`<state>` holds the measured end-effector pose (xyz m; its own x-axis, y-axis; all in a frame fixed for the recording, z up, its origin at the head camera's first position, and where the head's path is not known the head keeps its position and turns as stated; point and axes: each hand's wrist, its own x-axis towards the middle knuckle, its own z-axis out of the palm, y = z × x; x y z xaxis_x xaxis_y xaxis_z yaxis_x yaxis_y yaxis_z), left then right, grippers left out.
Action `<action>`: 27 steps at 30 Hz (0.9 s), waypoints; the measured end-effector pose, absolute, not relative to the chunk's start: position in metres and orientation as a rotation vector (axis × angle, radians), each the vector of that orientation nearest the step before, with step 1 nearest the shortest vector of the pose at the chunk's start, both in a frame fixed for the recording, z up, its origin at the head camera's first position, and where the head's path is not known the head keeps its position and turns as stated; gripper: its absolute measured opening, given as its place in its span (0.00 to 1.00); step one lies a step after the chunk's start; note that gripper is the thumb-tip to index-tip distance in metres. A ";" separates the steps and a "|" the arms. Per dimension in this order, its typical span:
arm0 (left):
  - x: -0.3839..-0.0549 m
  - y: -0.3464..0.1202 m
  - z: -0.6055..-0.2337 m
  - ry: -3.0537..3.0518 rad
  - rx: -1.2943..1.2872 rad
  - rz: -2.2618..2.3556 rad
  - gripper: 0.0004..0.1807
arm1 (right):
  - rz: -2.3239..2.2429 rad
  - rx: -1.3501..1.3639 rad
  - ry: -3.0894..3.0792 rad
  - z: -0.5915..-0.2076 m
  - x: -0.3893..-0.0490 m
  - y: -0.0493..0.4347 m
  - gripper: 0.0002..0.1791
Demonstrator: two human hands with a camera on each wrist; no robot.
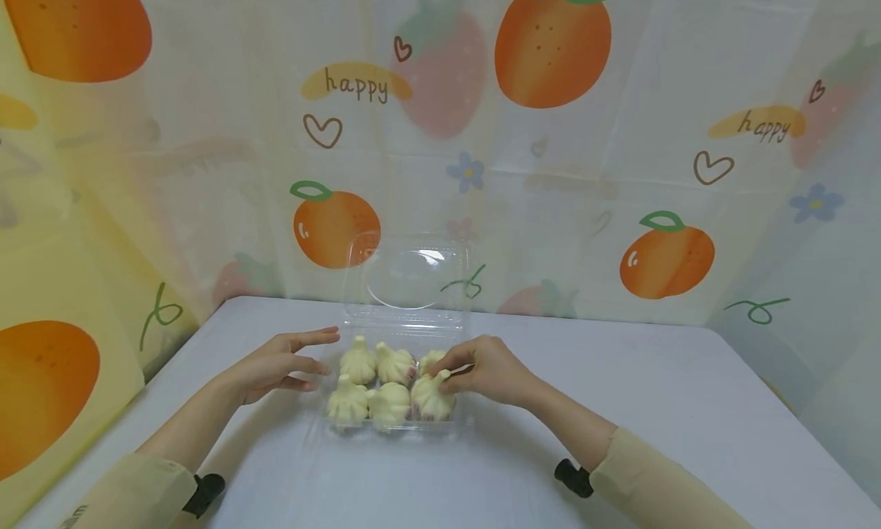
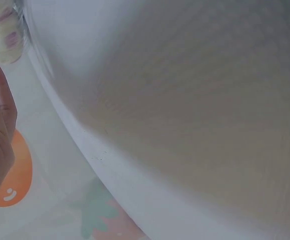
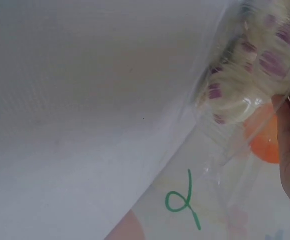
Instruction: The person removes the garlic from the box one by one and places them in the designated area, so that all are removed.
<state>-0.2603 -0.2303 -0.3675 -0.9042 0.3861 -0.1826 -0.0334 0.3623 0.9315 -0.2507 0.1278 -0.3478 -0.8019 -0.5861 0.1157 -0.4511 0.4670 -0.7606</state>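
Several pale garlic bulbs (image 1: 390, 404) sit in two rows inside a clear plastic clamshell box (image 1: 433, 427), its lid (image 1: 406, 280) raised at the back. My right hand (image 1: 490, 370) reaches over the box's right side and pinches the front right garlic bulb (image 1: 432, 399) near its stem. Behind it, another bulb (image 1: 430, 358) is partly hidden by the fingers. On the left, my left hand (image 1: 271, 367) is beside the box with its fingers spread and holds nothing. Purple-marked garlic (image 3: 234, 90) shows through the clear wall in the right wrist view.
The box stands on a white-covered table (image 1: 385, 483). Behind the table hangs a curtain (image 1: 551, 162) printed with fruit, and a yellowish sheet (image 1: 48, 277) hangs at the left. Dark straps (image 1: 573, 479) are on both wrists.
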 end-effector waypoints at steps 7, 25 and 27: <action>-0.259 -0.229 -0.366 2.256 0.311 1.554 0.40 | -1.298 -0.875 2.539 -0.340 -0.252 0.133 0.07; -0.259 -0.228 -0.366 2.269 0.305 1.549 0.39 | -1.452 -0.744 2.567 -0.329 -0.260 0.158 0.12; -0.259 -0.229 -0.366 2.266 0.306 1.552 0.39 | -1.466 -0.734 2.581 -0.328 -0.262 0.162 0.12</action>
<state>-0.2591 -0.2286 -0.3658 -0.9058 0.3823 -0.1829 -0.0322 0.3682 0.9292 -0.2617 0.1616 -0.3281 -0.8815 -0.4447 0.1590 -0.3645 0.4264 -0.8279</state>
